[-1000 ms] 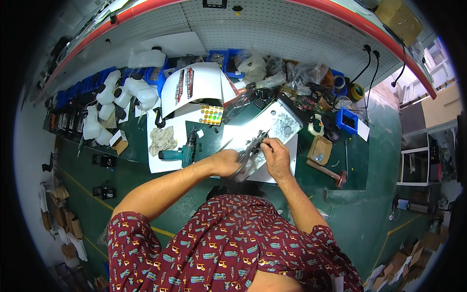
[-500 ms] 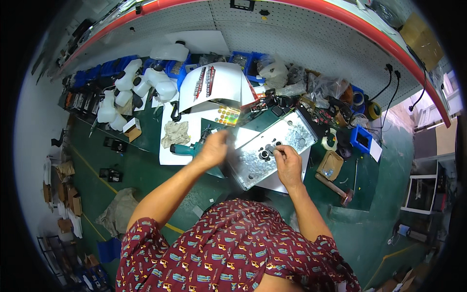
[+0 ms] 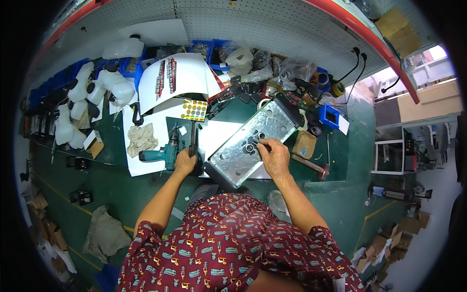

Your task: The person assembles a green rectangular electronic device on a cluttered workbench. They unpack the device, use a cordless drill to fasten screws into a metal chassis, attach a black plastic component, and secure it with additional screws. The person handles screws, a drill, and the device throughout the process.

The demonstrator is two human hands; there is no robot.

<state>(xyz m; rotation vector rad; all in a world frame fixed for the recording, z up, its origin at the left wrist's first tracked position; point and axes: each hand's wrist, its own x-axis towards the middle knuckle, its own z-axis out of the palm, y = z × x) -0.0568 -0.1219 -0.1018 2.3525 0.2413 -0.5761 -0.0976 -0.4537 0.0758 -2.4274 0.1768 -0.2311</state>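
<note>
A silvery metal box (image 3: 228, 156) with dark ends lies slantwise in front of me. Near its middle are black and silver ring-shaped fittings (image 3: 250, 147). Over these my right hand (image 3: 276, 159) pinches thumb and fingers together; whatever small piece lies between the fingertips is mostly hidden. To the left of the box, my left hand (image 3: 184, 162) closes around the lower part of a long dark hand tool (image 3: 193, 138), whose exact kind I cannot tell. Just left of that hand lies a teal cordless drill (image 3: 170, 152).
A crumpled cloth (image 3: 142, 138) lies left of the drill. White jugs (image 3: 116, 85) stand farther left. Right of the box are a cardboard tray (image 3: 304, 145), a hammer (image 3: 318, 169) and a blue bin (image 3: 329, 117). Bagged parts (image 3: 292, 70) crowd the back.
My left hand, blurred in motion beside the box earlier, now grips the long dark tool by the drill. My right hand stays at the fittings. The whole view has shifted.
</note>
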